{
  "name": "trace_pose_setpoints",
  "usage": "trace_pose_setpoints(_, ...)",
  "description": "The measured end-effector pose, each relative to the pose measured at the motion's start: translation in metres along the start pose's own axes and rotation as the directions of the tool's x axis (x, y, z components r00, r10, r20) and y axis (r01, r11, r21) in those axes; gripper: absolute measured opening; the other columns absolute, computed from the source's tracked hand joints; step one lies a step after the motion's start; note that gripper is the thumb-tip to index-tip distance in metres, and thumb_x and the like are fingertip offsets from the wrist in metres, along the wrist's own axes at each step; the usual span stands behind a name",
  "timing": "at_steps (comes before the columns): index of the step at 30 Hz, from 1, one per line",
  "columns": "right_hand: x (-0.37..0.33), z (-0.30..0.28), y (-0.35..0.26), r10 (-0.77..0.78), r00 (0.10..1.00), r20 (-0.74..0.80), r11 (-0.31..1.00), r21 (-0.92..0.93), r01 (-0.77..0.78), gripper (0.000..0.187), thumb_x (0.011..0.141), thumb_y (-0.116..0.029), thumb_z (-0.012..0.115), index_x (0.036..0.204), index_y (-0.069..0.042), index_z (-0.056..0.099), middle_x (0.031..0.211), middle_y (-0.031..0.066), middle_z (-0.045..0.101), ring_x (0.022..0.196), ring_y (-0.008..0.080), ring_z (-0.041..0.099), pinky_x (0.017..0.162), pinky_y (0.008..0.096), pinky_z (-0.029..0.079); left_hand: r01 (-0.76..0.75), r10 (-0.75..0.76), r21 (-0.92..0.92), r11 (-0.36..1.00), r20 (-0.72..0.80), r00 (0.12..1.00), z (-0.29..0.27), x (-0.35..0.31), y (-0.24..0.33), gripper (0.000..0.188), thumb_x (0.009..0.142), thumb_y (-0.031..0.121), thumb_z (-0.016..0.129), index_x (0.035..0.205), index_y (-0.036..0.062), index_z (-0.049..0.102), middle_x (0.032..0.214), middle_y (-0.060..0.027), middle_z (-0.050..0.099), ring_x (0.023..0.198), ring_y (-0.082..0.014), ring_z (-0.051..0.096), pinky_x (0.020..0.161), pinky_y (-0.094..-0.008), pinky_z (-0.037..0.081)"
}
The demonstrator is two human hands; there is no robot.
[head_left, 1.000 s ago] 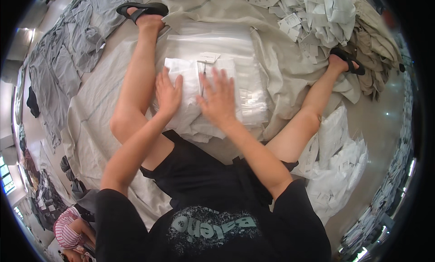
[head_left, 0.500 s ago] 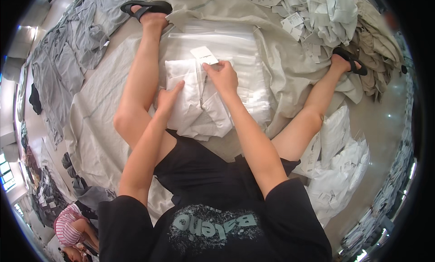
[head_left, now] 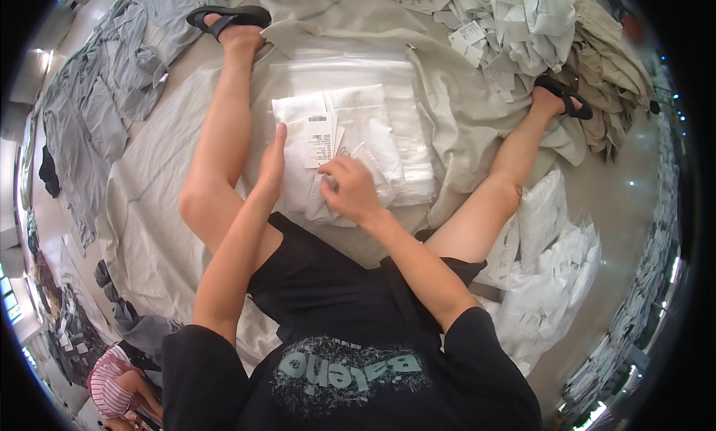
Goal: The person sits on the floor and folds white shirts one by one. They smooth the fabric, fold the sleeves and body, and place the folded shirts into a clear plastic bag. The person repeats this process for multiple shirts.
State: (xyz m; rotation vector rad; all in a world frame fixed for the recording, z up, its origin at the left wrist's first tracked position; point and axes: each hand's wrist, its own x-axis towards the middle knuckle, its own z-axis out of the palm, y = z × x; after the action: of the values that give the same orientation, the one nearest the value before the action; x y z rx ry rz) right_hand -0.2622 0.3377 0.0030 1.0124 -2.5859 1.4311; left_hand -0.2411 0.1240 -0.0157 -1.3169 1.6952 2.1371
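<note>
A folded white garment (head_left: 294, 110) lies between my legs, on top of a stack of clear plastic bags (head_left: 415, 133). On the garment rests a white hang tag (head_left: 321, 140) with printing on its upper face and another card partly under it. My left hand (head_left: 273, 166) is held along the garment's left edge, fingers straight and together, thumb side up. Over the garment's lower part, just below the tag, my right hand (head_left: 350, 189) has its fingers curled in and is slightly blurred. Whatever sits between those fingertips is hidden.
A beige cloth (head_left: 156, 200) is spread under me. Grey garments (head_left: 97, 110) lie at the left, and tagged pale garments (head_left: 522, 28) at the far right. Filled plastic bags (head_left: 548, 282) lie by my right thigh. Another person (head_left: 115, 382) bends at the lower left.
My right hand has let go of the tag and come down toward me. The tag now lies flat, printed face showing, on the garment. My left hand has shifted slightly, its fingers straighter.
</note>
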Motion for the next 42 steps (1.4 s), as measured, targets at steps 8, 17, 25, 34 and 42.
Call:
trace_pose_setpoints(8, 0.011, -0.048, 0.083, 0.544, 0.832, -0.106, 0.812, -0.183, -0.554, 0.092, 0.084, -0.045, 0.090, 0.149, 0.007, 0.052, 0.144, 0.0273, 0.060, 0.134, 0.0380, 0.060, 0.116, 0.0475, 0.047, -0.039, 0.021, 0.148, 0.988, 0.119, 0.993, 0.007, -0.025, -0.017, 0.081, 0.088, 0.042, 0.091, 0.145, -0.0068, 0.061, 0.139, -0.0178, 0.070, 0.125, -0.0258, 0.067, 0.105, -0.0388, 0.052)
trace_pose_setpoints(17, 0.015, -0.067, 0.078, 0.699, 0.623, 0.350, 0.418, 0.508, -0.754, 0.081, 0.081, -0.021, 0.094, 0.146, 0.007, 0.055, 0.134, 0.0199, 0.071, 0.123, 0.0286, 0.069, 0.103, 0.0365, 0.055, -0.255, 0.249, 0.377, 0.891, 0.065, 0.966, 0.010, -0.030, -0.029, 0.077, 0.086, 0.040, 0.092, 0.138, -0.0088, 0.062, 0.124, -0.0222, 0.077, 0.113, -0.0291, 0.075, 0.096, -0.0407, 0.058)
trace_pose_setpoints(25, 0.002, -0.070, 0.031, 0.611, 0.763, 0.211, 0.783, -0.020, -0.622, 0.072, 0.089, -0.033, 0.079, 0.143, 0.007, 0.052, 0.121, 0.0313, 0.073, 0.110, 0.0457, 0.074, 0.095, 0.0486, 0.058, -0.402, 0.395, 0.741, 0.538, 0.199, 0.897, 0.032, -0.062, -0.016, 0.071, 0.092, 0.037, 0.082, 0.139, -0.0092, 0.055, 0.117, -0.0338, 0.073, 0.105, -0.0483, 0.073, 0.086, -0.0521, 0.059)
trace_pose_setpoints(34, 0.009, -0.030, 0.026, 0.525, 0.842, 0.125, 0.772, 0.346, -0.533, 0.099, 0.080, -0.042, 0.094, 0.148, 0.010, 0.044, 0.140, 0.0275, 0.063, 0.125, 0.0375, 0.067, 0.103, 0.0456, 0.056, -0.592, 0.621, 0.675, 0.440, 0.247, 0.744, 0.103, -0.091, -0.033, 0.076, 0.090, 0.024, 0.072, 0.144, -0.0208, 0.041, 0.109, -0.0330, 0.064, 0.095, -0.0491, 0.064, 0.081, -0.0562, 0.053)
trace_pose_setpoints(42, 0.010, -0.039, 0.063, 0.674, 0.715, 0.188, 0.496, 0.602, -0.626, 0.098, 0.079, -0.015, 0.096, 0.150, 0.010, 0.033, 0.137, 0.0240, 0.062, 0.122, 0.0284, 0.066, 0.100, 0.0384, 0.058, -0.793, 0.656, 0.548, 0.266, 0.499, 0.566, 0.107, -0.098, -0.074, 0.097, 0.073, 0.023, 0.075, 0.153, -0.0153, 0.036, 0.145, -0.0355, 0.050, 0.133, -0.0496, 0.049, 0.116, -0.0552, 0.041)
